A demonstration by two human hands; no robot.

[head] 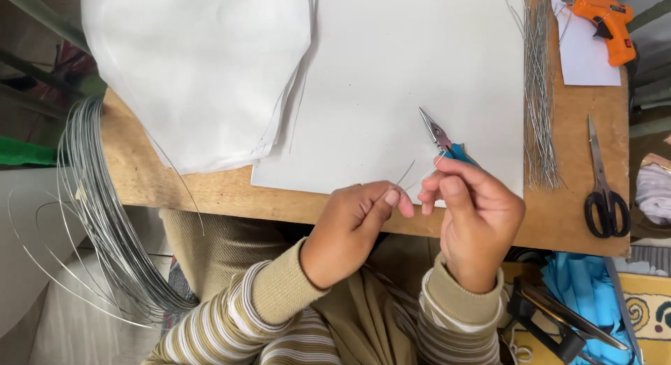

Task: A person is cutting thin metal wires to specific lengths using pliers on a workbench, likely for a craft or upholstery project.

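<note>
Left hand [353,229] pinches short wire [407,173] at table [210,190] front edge; right hand [475,211] closed around blue-handled pliers [440,138]. Looks like bending step; next needs pliers tips on wire end.

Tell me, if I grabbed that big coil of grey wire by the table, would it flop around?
Probably springy rather than floppy: the wire coil hangs in big loose loops beside the wooden table, and stray strands curve out without kinking. With so many loops it likely feels fairly heavy. Lifted by one strand, it might spread and tangle.
</note>
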